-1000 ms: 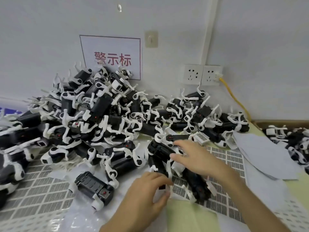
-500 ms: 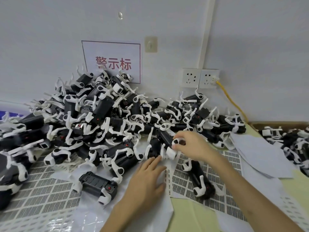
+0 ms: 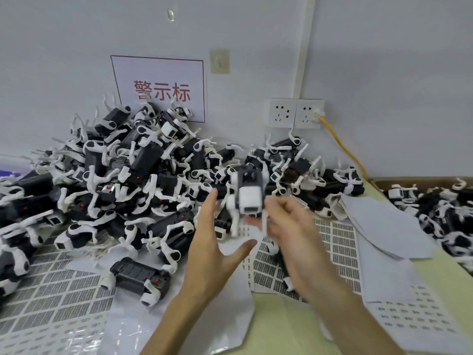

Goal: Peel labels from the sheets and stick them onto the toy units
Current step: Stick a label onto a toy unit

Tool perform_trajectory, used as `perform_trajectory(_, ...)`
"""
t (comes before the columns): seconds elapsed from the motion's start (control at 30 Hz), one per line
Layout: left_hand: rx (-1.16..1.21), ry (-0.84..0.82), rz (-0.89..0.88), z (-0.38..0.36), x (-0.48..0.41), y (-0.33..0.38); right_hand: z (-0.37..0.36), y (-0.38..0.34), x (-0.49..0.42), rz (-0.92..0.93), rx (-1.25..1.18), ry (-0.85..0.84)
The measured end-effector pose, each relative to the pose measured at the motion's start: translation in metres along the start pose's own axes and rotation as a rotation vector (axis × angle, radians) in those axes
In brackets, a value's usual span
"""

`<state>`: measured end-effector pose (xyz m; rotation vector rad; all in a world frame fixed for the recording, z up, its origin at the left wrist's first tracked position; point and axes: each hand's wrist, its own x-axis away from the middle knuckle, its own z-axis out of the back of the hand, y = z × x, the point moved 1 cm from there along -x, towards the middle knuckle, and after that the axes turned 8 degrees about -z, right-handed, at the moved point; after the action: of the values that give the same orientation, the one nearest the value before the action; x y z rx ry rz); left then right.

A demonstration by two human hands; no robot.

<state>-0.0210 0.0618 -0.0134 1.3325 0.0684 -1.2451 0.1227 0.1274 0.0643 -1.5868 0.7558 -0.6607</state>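
- At the far left the gridded label sheets (image 3: 51, 290) lie flat on the counter (image 3: 281, 326) and run out past the near-left edge of my view.
- Behind them the pile of toy units (image 3: 133, 170) banks up against the wall. Its front edge spills onto those sheets.
- A loose toy unit (image 3: 139, 275) lies flat just in front of the pile's foot, near my left wrist.
- My left hand (image 3: 215, 252) is raised over the counter, fingers straight and spread wide, holding nothing.
- Just right of it the lifted toy unit (image 3: 249, 198) is up in the air in front of the pile, its white end toward me, blurred.
- My right hand (image 3: 289, 226) grips that unit from below and to the right, fingers curled. The blur hides exactly where they sit.
- Under this hand lies the middle label sheet (image 3: 337, 242). Its near edge meets bare green counter, the only open strip, between my forearms.
- Plain paper sheets (image 3: 378, 221) overlap the label sheet's right edge.
- At the far right a cardboard box (image 3: 378, 181) holds more toy units (image 3: 440, 208).
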Motion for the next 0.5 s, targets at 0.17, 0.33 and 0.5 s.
perform_trajectory(0.17,0.269,0.096,-0.004,-0.001,0.011,-0.005,-0.018,0.034,0.032,0.11,0.12,0.016)
perform_trajectory(0.33,0.482,0.205,0.303,0.002,0.017,-0.009,-0.01,0.041,0.034,0.139,0.402,-0.143)
perform_trajectory(0.5,0.928,0.175,0.549,0.009,0.0,-0.008,0.0,0.06,0.055,0.34,0.552,-0.163)
